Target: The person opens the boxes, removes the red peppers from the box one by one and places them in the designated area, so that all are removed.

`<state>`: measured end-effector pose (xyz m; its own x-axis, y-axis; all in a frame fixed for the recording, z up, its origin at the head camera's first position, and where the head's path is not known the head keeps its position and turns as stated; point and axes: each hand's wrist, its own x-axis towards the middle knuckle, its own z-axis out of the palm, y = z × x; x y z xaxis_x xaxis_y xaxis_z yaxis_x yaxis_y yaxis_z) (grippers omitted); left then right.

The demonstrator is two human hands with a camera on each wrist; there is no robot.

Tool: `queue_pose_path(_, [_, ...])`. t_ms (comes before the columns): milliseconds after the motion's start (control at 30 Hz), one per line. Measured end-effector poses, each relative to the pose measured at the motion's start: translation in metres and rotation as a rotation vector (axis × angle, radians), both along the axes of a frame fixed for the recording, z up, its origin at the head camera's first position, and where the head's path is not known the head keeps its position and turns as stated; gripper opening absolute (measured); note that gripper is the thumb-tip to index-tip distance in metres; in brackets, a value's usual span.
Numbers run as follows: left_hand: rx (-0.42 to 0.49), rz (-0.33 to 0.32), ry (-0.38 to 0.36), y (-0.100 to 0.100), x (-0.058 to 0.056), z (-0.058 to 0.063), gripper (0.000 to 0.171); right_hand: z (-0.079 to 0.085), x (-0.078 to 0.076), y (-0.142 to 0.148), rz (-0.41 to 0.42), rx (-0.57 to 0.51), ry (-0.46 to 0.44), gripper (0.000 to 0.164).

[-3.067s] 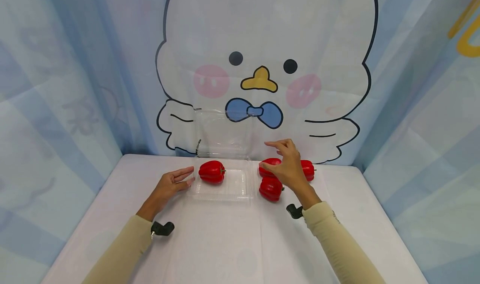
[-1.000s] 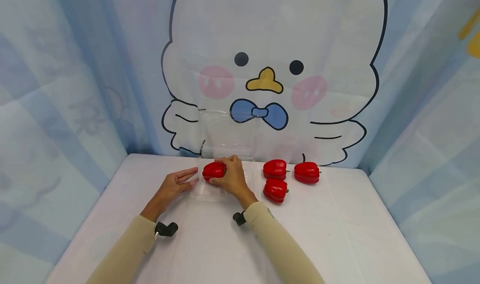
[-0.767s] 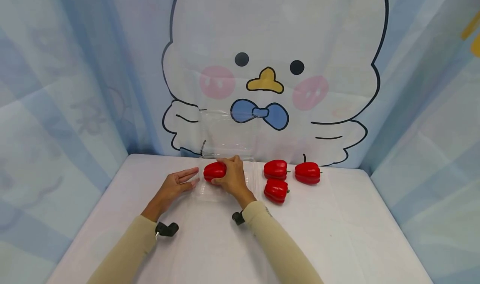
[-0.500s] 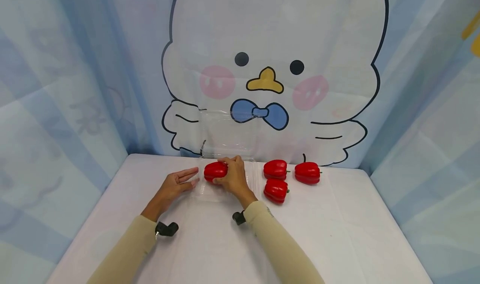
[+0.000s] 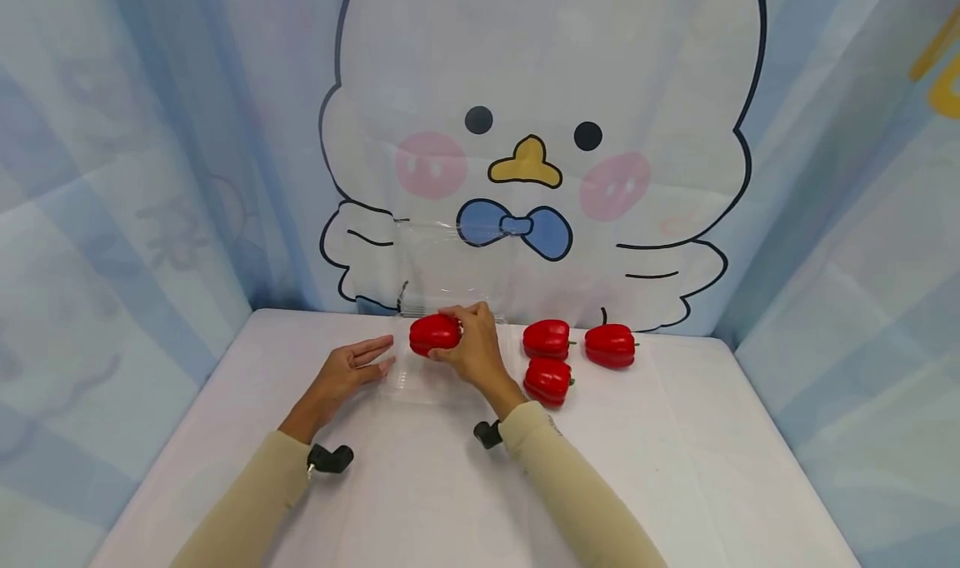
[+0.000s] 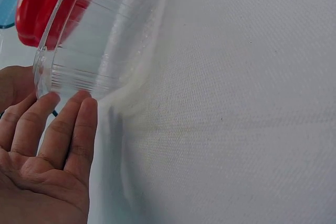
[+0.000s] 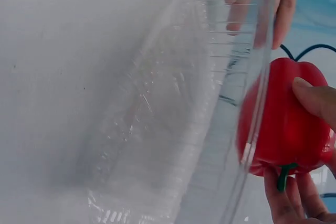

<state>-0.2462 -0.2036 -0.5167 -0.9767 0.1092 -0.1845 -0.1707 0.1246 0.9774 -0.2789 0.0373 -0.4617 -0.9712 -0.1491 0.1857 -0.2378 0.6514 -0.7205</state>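
Observation:
My right hand (image 5: 476,347) grips a red bell pepper (image 5: 433,336) between thumb and fingers, over the back part of a clear plastic clamshell box (image 5: 431,391). In the right wrist view this bell pepper (image 7: 286,119) is at rim height, its green stem facing the fingers. The box's lid (image 5: 450,272) stands up against the backdrop. My left hand (image 5: 348,376) is at the left side of the box, fingers fairly straight. In the left wrist view, the left hand's fingertips (image 6: 84,103) lie right at the ribbed box wall (image 6: 79,74).
Three more red bell peppers are on the white table (image 5: 450,485) right of the box: a back-left pepper (image 5: 546,339), a back-right pepper (image 5: 611,346) and a front pepper (image 5: 547,382). A cartoon-printed curtain (image 5: 525,77) hangs right behind the table.
My right hand came from the peppers at right to the one in the box, took hold of it and has now raised it slightly and shifted it right. The left hand has stayed at the box.

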Motion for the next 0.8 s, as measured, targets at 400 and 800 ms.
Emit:
queue_pose_path(400, [-0.007, -0.004, 0.004, 0.002, -0.003, 0.001, 0.06, 0.01, 0.014, 0.019, -0.014, -0.053, 0.021, 0.072])
queue_pose_path(800, [0.003, -0.024, 0.03, -0.003, -0.004, -0.002, 0.062, 0.013, 0.026, 0.049, -0.05, -0.109, 0.045, 0.072])
